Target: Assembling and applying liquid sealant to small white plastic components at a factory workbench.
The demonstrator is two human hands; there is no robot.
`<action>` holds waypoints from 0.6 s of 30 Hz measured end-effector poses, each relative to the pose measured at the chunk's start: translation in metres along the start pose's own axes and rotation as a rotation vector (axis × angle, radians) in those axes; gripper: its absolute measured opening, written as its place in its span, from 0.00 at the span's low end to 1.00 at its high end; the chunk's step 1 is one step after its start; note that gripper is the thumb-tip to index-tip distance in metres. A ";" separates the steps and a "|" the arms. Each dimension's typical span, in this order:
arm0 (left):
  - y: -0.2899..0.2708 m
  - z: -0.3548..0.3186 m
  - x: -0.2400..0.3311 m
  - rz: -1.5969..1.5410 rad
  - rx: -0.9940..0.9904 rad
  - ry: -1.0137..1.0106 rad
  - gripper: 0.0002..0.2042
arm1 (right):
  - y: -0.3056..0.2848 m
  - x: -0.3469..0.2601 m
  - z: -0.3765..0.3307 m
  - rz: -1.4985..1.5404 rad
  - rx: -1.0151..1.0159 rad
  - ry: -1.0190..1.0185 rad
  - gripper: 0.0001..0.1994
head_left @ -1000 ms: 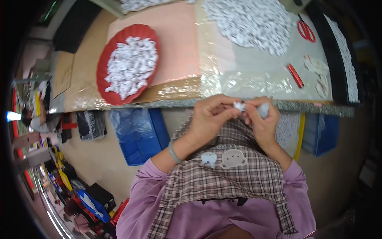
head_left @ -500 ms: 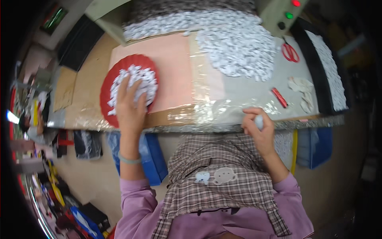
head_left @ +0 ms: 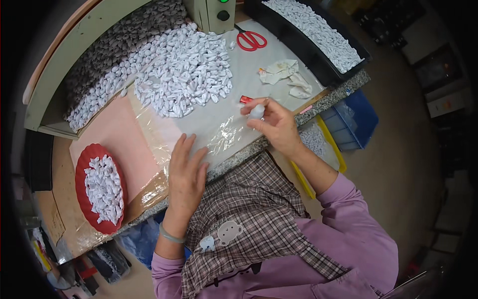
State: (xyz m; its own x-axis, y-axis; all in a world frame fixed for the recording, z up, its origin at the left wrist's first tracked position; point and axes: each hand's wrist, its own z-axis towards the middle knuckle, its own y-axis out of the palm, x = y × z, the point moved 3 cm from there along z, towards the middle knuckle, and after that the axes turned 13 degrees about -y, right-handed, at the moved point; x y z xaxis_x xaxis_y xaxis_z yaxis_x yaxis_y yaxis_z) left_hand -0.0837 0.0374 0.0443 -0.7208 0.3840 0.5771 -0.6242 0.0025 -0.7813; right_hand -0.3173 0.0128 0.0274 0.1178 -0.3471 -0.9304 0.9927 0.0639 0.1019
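My right hand [head_left: 281,130] is closed around a small whitish, translucent bottle-like thing [head_left: 257,112], held over the worktable near its front edge. Just beyond those fingers lies a small red object [head_left: 245,99], partly hidden by them. My left hand [head_left: 186,182] has its fingers apart and nothing in them, above the clear plastic sheeting at the table edge. To its left, a red scalloped dish [head_left: 83,204] holds many small white twisted pieces [head_left: 104,187]. A large heap of similar white pieces [head_left: 186,70] spreads across the table beyond both hands.
Red-handled scissors [head_left: 252,41] and a crumpled pale cloth [head_left: 286,77] lie at the right. A black tray [head_left: 289,37] of white pieces borders them. Machine housing [head_left: 45,94] stands behind. Blue bins [head_left: 356,119] sit below the table.
My left hand has left the red dish and moved right, toward my right hand. The right hand, still holding the whitish thing, is now farther over the table. The view has turned rightward.
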 end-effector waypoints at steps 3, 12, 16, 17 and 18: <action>0.014 0.000 0.009 -0.032 -0.058 0.041 0.15 | -0.040 0.005 0.024 -0.215 0.113 -0.110 0.12; 0.037 0.010 0.024 -0.062 -0.086 0.127 0.16 | -0.094 0.037 0.121 -0.698 0.167 -0.211 0.09; 0.041 0.010 0.026 -0.024 -0.099 0.117 0.16 | -0.105 0.060 0.134 -0.829 0.100 -0.158 0.10; 0.040 0.011 0.026 0.000 -0.094 0.110 0.15 | -0.109 0.063 0.135 -0.831 0.103 -0.156 0.10; 0.041 0.011 0.026 -0.003 -0.098 0.113 0.15 | -0.113 0.067 0.134 -0.762 0.098 -0.123 0.11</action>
State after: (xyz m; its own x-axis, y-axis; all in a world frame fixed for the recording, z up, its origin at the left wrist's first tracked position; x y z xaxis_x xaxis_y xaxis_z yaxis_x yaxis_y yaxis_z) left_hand -0.1315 0.0376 0.0296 -0.6773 0.4850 0.5532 -0.5898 0.0916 -0.8023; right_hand -0.4185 -0.1433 0.0009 -0.6021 -0.3639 -0.7107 0.7976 -0.3156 -0.5141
